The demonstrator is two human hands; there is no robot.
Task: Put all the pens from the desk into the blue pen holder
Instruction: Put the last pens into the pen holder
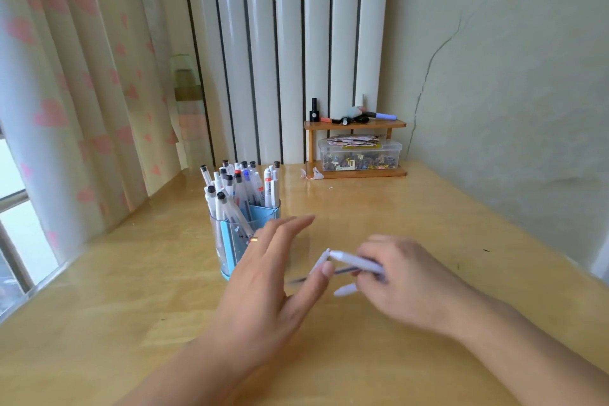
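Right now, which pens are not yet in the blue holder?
Only the white pens bunched in the right hand; they lie roughly level above the desk, while all others stand upright in the blue pen holder.

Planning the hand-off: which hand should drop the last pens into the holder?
Right hand: it already grips the pens. Left hand is open, empty, beside the blue pen holder.

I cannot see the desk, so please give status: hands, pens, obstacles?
Right hand grips pens. Left hand open, empty, beside pen holder. Holder nearly full. Path clear.
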